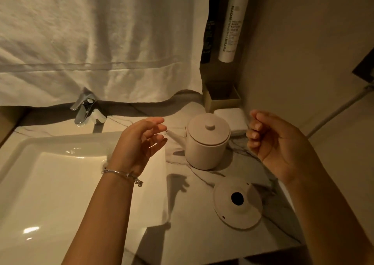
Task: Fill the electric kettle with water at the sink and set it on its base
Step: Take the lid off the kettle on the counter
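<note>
The white kettle [206, 143] stands on the marble counter [192, 244] with its lid on. Its round base [242, 216] lies apart from it, at 5 o'clock. The sink [60, 139] is at 9 o'clock from the kettle, and the tap [83, 110] is at 10 o'clock. The left hand [139, 143] hangs at 9 o'clock, close to the spout, fingers loose, holding nothing. The right hand [277, 143] hangs at 3 o'clock, fingers softly bent, empty too.

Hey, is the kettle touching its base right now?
Apart. The head view shows the kettle standing on the marble counter behind the base, with a strip of bare counter showing between them.
</note>
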